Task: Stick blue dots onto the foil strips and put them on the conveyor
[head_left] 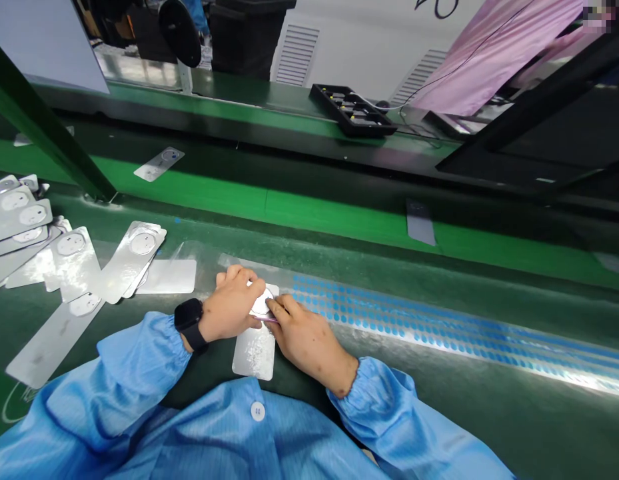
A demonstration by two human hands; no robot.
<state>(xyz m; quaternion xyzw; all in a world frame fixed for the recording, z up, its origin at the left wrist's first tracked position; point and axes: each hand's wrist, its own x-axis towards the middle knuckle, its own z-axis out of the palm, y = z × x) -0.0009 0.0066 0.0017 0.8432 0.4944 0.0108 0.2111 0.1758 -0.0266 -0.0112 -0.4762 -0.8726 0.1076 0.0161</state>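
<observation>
The work surface is a dark green, smooth bench (439,420) with a dull sheen, bordered on the far side by a bright green strip (319,210). A green post (54,127) rises at the left. Beyond stand a white louvred panel (359,40), a hanging pink cloth (504,60) and a black compartmented tray (354,110).

A silver rectangular plate with rounded corners (254,353) lies at the near centre of the bench, its near end glossy and mottled. Over its far end, between the hands, is a white round disc (262,301). The fingers of the left hand (232,303) curl around the left side of the disc-bearing piece, grasping it; those of the right hand (309,340) grasp its right side, the index finger touching the disc. A thin pinkish edge shows there (whether it belongs to a second piece cannot be told).

To the left, similar silver plates with discs (74,263) overlap in a loose pile. To the right stretches a clear, shiny film with rows of blue dots (389,319).

Dark handwritten strokes (442,7) on the panel are cut off and unreadable; the disc markings are too small to read.
</observation>
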